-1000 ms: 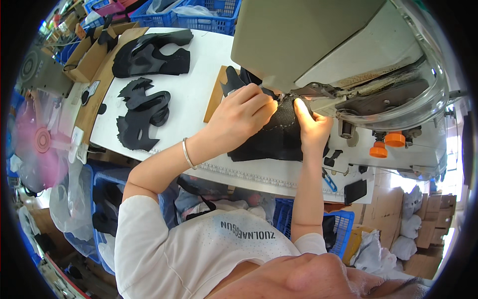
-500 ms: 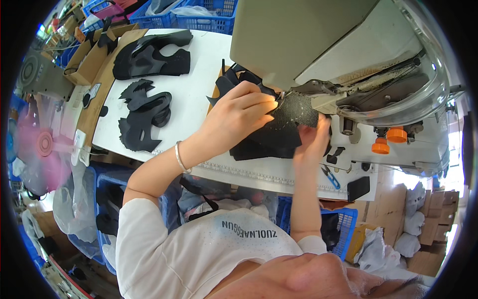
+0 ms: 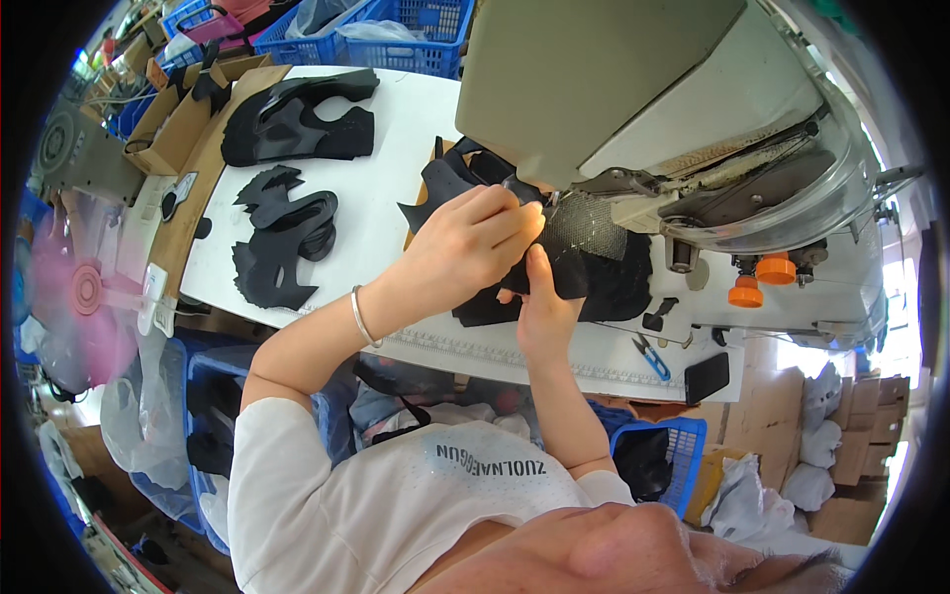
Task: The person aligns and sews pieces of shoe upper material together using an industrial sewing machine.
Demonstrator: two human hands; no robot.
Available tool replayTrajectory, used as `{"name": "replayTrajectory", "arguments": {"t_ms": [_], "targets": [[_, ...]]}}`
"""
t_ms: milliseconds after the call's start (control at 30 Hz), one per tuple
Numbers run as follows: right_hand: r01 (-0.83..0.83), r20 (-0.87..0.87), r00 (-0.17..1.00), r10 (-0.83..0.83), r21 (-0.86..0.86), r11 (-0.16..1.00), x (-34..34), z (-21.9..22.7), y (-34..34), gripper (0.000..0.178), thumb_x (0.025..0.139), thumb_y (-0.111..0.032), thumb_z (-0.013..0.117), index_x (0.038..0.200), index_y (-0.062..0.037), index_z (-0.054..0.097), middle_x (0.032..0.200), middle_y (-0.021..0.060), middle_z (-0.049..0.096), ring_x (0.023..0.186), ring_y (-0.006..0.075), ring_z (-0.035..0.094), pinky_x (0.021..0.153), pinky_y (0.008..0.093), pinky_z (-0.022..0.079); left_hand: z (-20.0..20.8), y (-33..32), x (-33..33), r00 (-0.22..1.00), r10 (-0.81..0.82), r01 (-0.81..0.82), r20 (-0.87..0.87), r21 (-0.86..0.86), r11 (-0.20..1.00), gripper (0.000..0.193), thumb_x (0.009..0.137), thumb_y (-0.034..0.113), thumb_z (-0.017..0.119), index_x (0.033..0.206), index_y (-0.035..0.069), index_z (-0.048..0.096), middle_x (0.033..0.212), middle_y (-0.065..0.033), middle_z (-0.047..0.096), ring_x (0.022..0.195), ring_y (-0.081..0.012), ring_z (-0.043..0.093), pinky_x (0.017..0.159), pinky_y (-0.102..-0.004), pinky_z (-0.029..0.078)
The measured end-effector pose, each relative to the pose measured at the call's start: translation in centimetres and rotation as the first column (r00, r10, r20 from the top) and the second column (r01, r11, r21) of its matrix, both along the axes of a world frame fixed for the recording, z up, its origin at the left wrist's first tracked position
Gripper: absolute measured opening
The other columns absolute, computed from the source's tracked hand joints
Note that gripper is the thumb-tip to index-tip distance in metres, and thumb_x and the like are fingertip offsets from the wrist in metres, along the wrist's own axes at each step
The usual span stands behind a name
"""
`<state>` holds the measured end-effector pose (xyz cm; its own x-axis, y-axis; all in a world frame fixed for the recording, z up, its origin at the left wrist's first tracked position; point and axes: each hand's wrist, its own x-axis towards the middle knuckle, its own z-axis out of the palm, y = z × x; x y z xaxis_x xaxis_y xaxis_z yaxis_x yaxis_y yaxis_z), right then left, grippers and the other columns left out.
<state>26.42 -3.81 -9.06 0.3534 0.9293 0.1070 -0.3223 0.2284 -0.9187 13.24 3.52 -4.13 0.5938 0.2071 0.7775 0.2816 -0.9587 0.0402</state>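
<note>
The head of a sewing machine (image 3: pixel 633 94) stands over the white worktable. Beneath it lies a black mesh piece (image 3: pixel 586 226), joined to or overlapping plain black material. My left hand (image 3: pixel 470 238), a bracelet at its wrist, is closed beside the needle area, its fingers pinched at the mesh piece's left edge; what lies between the fingertips is hidden. Just below it, my right hand (image 3: pixel 546 312) grips the near edge of the black piece, thumb on top. More black cut pieces (image 3: pixel 460 178) lie beyond my left hand, and dark material (image 3: pixel 618 282) lies under and right of the work.
Two stacks of black cut pieces, an upper one (image 3: pixel 307 129) and a lower one (image 3: pixel 287 238), lie at left. Blue thread snips (image 3: pixel 653 358) and a black phone (image 3: pixel 707 378) rest near the front right edge. A pink fan (image 3: pixel 87 287) stands left; blue crates (image 3: pixel 408 40) stand behind.
My right hand has moved left, from the mesh piece's right side to its near edge close to my left hand. My left hand has shifted slightly nearer.
</note>
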Motion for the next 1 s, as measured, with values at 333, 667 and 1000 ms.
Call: {"name": "replayTrajectory", "arguments": {"t_ms": [333, 667, 1000], "targets": [[0.064, -0.013, 0.998, -0.065, -0.091, 0.994, -0.2, 0.9, 0.0, 0.013, 0.094, -0.01, 0.06, 0.101, 0.0005, 0.064, 0.081, 0.0037, 0.064, 0.057, 0.0096, 0.058, 0.041, 0.0237, 0.046, -0.3, -0.4, 0.0, 1.0, 0.018, -0.018, 0.014, -0.015, 1.0, 0.041, 0.062, 0.004, 0.072, 0.101, -0.007, 0.065, 0.104, -0.0114, 0.064, 0.086, -0.0249, 0.058, 0.074, -0.0348, 0.053], [0.048, -0.001, 0.999, -0.048, -0.082, 0.995, 2.2, 1.1, 0.9, 0.015, 0.092, -0.011, 0.064, 0.101, -0.0004, 0.063, 0.083, 0.0029, 0.064, 0.057, 0.0082, 0.059, 0.039, 0.0205, 0.046, -0.7, -0.8, 1.8, 0.993, 0.121, -0.121, 0.007, -0.014, 0.993, 0.038, 0.065, 0.006, 0.073, 0.101, -0.005, 0.065, 0.101, -0.01, 0.058, 0.089, -0.0255, 0.056, 0.077, -0.0348, 0.051], [-0.119, 0.032, 0.992, 0.12, -0.053, 0.992, 0.8, -0.6, 0.2, 0.016, 0.092, -0.011, 0.065, 0.1, 0.0022, 0.061, 0.078, 0.0067, 0.064, 0.052, 0.0149, 0.061, 0.045, 0.0245, 0.048, 0.2, 1.0, -0.9, 0.995, 0.014, 0.019, 0.096, -0.335, 0.942, 0.026, 0.075, 0.011, 0.076, 0.1, 0.005, 0.073, 0.102, -0.0027, 0.069, 0.096, -0.0255, 0.059, 0.082, -0.0341, 0.052]]}}
